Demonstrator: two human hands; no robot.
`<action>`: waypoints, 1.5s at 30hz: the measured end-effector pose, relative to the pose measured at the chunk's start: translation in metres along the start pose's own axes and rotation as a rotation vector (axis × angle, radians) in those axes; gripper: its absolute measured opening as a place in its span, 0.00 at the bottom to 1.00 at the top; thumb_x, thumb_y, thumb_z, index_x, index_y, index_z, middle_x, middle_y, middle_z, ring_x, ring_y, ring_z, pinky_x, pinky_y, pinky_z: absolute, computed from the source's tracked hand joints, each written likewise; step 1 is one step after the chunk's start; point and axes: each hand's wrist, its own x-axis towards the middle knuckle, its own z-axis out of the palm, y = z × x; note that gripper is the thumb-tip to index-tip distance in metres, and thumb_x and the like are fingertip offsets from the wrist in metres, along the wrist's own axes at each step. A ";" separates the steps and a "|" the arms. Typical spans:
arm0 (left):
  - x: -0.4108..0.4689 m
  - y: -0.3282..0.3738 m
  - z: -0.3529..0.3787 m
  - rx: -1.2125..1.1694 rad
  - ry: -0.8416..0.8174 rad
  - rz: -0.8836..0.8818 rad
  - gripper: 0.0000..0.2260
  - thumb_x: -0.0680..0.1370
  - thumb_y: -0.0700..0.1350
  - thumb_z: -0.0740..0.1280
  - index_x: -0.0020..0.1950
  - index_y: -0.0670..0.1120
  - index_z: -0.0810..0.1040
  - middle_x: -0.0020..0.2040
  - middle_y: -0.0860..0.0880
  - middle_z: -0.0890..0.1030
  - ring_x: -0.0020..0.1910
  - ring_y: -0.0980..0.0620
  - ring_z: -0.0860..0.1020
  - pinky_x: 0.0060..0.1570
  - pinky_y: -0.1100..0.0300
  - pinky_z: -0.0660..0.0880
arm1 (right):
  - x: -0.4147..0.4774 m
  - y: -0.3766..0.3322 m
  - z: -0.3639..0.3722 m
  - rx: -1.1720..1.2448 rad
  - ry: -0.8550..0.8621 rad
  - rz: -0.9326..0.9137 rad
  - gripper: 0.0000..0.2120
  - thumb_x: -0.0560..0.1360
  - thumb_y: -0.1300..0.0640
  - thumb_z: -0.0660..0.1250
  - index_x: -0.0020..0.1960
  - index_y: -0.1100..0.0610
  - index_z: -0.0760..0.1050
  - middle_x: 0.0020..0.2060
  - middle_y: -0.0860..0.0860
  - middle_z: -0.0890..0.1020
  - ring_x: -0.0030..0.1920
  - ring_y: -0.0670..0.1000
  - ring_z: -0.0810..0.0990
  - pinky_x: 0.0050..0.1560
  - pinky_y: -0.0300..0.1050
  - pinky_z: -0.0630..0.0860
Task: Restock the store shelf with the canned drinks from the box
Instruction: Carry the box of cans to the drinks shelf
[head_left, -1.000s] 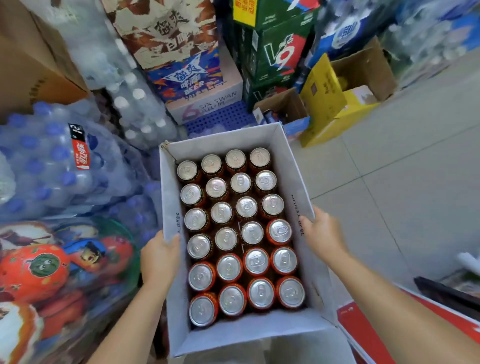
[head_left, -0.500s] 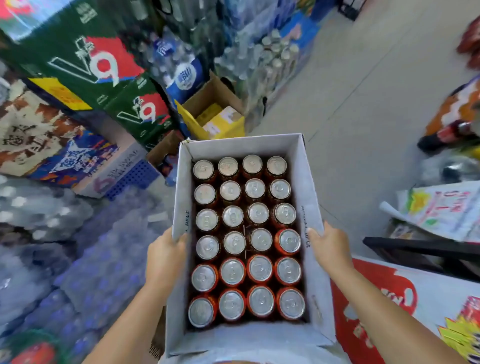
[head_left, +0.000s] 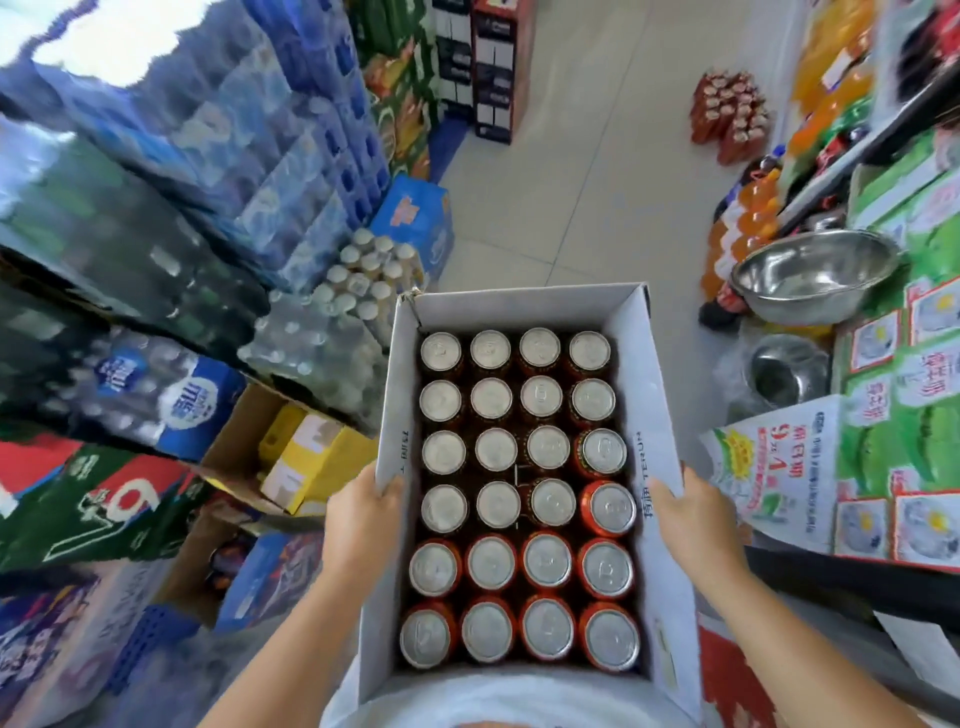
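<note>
The person is carrying the open box (head_left: 519, 309) in front of the body, above the aisle floor (head_left: 571, 182), with the cans (head_left: 496, 449) standing upright inside. The left hand (head_left: 358, 519) and right hand (head_left: 691, 525) are each gripping a long side wall, thumbs at the rim. Doing this well likely means holding the box level, squeezing both sides evenly and walking steadily.
</note>
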 end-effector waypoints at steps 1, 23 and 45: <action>0.027 0.021 0.003 0.010 -0.021 0.035 0.09 0.79 0.45 0.62 0.40 0.48 0.73 0.32 0.48 0.77 0.31 0.50 0.74 0.30 0.56 0.69 | 0.021 -0.009 -0.004 0.016 0.021 0.024 0.08 0.78 0.56 0.62 0.53 0.59 0.77 0.42 0.56 0.81 0.40 0.57 0.74 0.42 0.46 0.67; 0.448 0.539 0.089 0.240 -0.133 0.203 0.08 0.78 0.44 0.60 0.41 0.42 0.74 0.36 0.43 0.78 0.37 0.43 0.76 0.32 0.53 0.71 | 0.544 -0.202 -0.170 0.142 0.165 0.212 0.10 0.77 0.58 0.63 0.51 0.66 0.76 0.46 0.63 0.81 0.46 0.63 0.76 0.44 0.50 0.68; 0.862 0.995 0.195 0.277 -0.290 0.268 0.06 0.78 0.42 0.61 0.46 0.44 0.76 0.35 0.45 0.78 0.32 0.49 0.75 0.26 0.60 0.66 | 1.054 -0.406 -0.313 0.152 0.237 0.370 0.12 0.78 0.60 0.62 0.37 0.57 0.65 0.29 0.52 0.69 0.37 0.57 0.68 0.37 0.49 0.56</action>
